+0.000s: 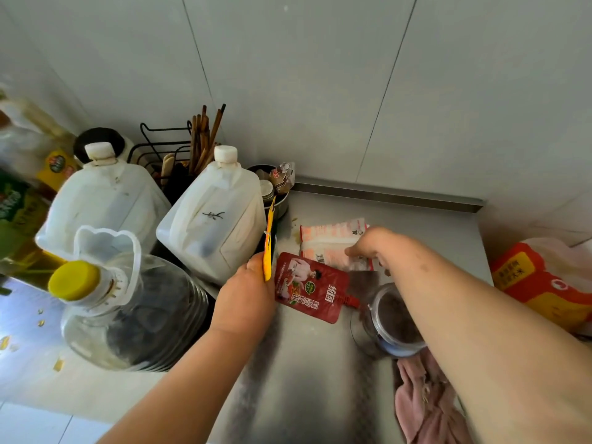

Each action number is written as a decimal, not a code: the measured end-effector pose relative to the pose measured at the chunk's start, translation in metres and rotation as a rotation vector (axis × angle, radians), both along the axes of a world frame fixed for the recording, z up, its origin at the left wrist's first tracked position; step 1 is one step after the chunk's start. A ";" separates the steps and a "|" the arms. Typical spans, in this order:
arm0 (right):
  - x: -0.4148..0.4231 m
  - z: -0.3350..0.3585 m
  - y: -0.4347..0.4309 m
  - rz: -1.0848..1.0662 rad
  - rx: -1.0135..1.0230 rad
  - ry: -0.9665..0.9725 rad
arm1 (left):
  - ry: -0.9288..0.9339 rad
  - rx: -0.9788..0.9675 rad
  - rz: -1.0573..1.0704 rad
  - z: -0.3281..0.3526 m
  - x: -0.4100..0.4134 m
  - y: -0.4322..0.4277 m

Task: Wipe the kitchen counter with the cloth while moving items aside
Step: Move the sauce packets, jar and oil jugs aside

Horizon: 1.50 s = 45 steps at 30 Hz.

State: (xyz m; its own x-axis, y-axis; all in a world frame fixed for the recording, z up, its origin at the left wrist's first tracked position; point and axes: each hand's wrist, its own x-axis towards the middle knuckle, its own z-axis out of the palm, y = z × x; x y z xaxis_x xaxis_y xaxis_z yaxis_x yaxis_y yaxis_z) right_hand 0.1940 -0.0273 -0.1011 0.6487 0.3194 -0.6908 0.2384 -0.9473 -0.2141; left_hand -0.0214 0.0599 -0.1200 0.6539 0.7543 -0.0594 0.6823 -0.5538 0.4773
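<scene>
Left hand [246, 296]: fingers pinching yellow packet [268, 248], held edge-on above tabletop [307, 379].
Right hand [368, 248]: fingers down on pink-and-white packet [330, 241]; pressing or pinching, cannot tell.
Between the hands: red sauce pouch [309, 288], lying flat.
Under right forearm: clear jar [397, 318], dark contents. Likely risk: forearm knock, jar tipped.
Cloth [426, 402]: pink, bunched at near tabletop edge, unheld.
Left side: white jug [214, 213], contents hidden; clear bottle [128, 299], yellow cap, fill level unclear. Crowded, so little room for shifted packets.
</scene>
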 end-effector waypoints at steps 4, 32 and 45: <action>-0.001 0.005 0.006 -0.330 0.330 0.104 | -0.021 -0.029 0.009 0.001 -0.006 0.000; -0.184 0.016 0.016 0.053 0.569 0.182 | -0.018 -0.172 -0.223 0.009 -0.087 -0.019; -0.152 -0.072 -0.018 -1.038 0.559 0.142 | 0.132 -0.152 -0.055 -0.011 -0.080 -0.010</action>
